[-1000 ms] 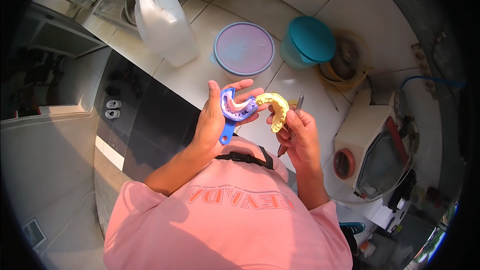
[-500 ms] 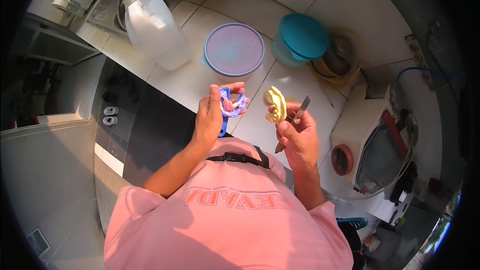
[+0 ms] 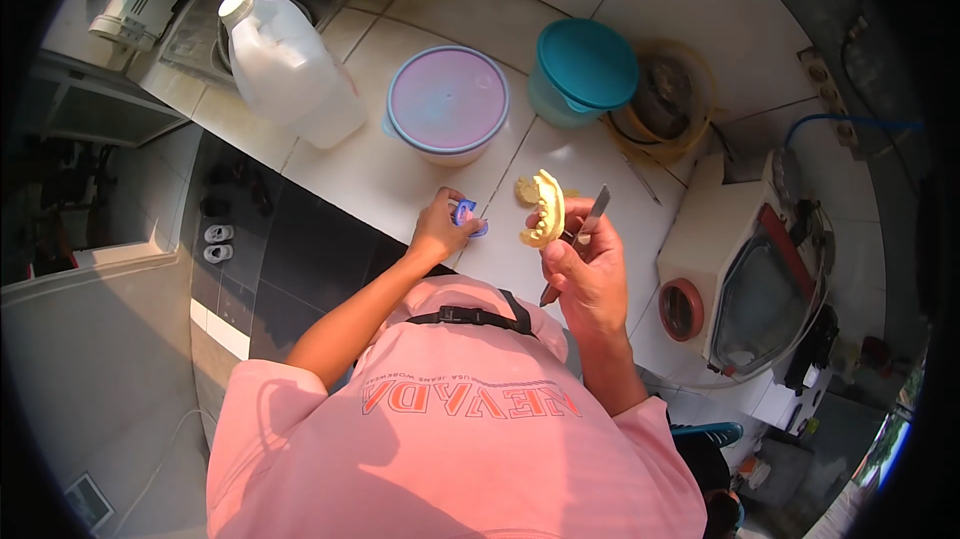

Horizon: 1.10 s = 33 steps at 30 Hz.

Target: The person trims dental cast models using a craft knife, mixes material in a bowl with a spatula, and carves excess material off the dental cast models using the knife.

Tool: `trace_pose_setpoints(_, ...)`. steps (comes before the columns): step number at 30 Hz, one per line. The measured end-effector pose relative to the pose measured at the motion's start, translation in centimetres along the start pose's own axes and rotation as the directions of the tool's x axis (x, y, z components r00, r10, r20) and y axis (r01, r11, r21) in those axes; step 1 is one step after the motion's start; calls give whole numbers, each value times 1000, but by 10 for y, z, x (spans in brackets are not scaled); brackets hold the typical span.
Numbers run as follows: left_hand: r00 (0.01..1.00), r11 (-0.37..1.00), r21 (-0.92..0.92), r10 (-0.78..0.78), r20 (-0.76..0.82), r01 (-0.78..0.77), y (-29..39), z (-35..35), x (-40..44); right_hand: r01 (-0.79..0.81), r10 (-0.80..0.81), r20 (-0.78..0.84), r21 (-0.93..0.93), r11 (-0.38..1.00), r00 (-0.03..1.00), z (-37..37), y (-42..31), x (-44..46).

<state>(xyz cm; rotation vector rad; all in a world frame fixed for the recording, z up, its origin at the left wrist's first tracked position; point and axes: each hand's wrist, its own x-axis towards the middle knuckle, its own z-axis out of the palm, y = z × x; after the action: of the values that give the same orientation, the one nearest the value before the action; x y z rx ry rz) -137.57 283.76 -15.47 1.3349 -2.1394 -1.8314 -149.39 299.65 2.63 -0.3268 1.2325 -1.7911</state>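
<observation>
My left hand is closed on a blue dental impression tray with purple and pink material in it. Low over the counter's front part, it partly covers the tray; whether the tray touches the tiles I cannot tell. In my right hand a yellow dental cast is held upright between fingers and thumb, its row of teeth facing left. The same hand also grips a knife, its flat metal blade pointing up and away. Behind the held cast, another yellow plaster piece lies on the counter, partly hidden.
On the tiled counter stand a white plastic jug, a purple-lidded tub and a teal-lidded tub. A coiled yellow hose and a thin tool lie farther right. A box-shaped machine with a window stands at the right.
My left hand has turned over and lowered the impression tray toward the counter, so the fingers now cover more of it. My right hand still holds the cast and knife, shifted slightly left.
</observation>
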Motion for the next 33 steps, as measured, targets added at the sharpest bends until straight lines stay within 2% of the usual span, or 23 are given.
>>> trace_pose_setpoints(1,1000,1000,0,1,2,-1,-6,2,3,5,-5,3,-1,1000,1000,0,0,0)
trace_pose_setpoints(3,983,965,207,176,-51,-162,-18,2,9,3,-3,2,3,1000,1000,0,1,0)
trace_pose_setpoints(7,977,960,194,211,-24,-202,-16,-1,5,-2,2,5,13,1000,1000,-1,3,0)
trace_pose_setpoints(9,996,997,32,67,55,-69,2,-10,-5,0,0,-3,6,1000,1000,0,3,0)
trace_pose_setpoints(10,996,997,32,67,56,-68,13,-14,-12,1,-1,-11,-2,1000,1000,0,3,0)
trace_pose_setpoints(12,989,969,-224,125,79,-104,37,-25,-29,26,-26,-29,3,1000,999,2,1,0)
trace_pose_setpoints(13,990,969,-225,119,73,-99,50,-33,-39,52,-52,-42,8,999,998,3,0,0)
trace_pose_setpoints(15,978,893,-442,161,135,-86,79,-49,-57,73,-74,-50,-16,997,996,2,1,-1)
trace_pose_setpoints(16,980,892,-443,157,124,-87,91,-57,-65,84,-87,-67,-41,996,994,1,0,-1)
trace_pose_setpoints(18,953,800,-598,219,210,-52,113,-70,-78,94,-102,-88,-88,992,991,2,-1,-2)
trace_pose_setpoints(21,927,732,-678,295,229,-65,133,-81,-94,98,-108,-76,-128,987,991,5,-4,-3)
trace_pose_setpoints(33,896,721,-679,382,226,-136,153,-93,-117,210,-212,0,-138,968,977,18,-14,-12)
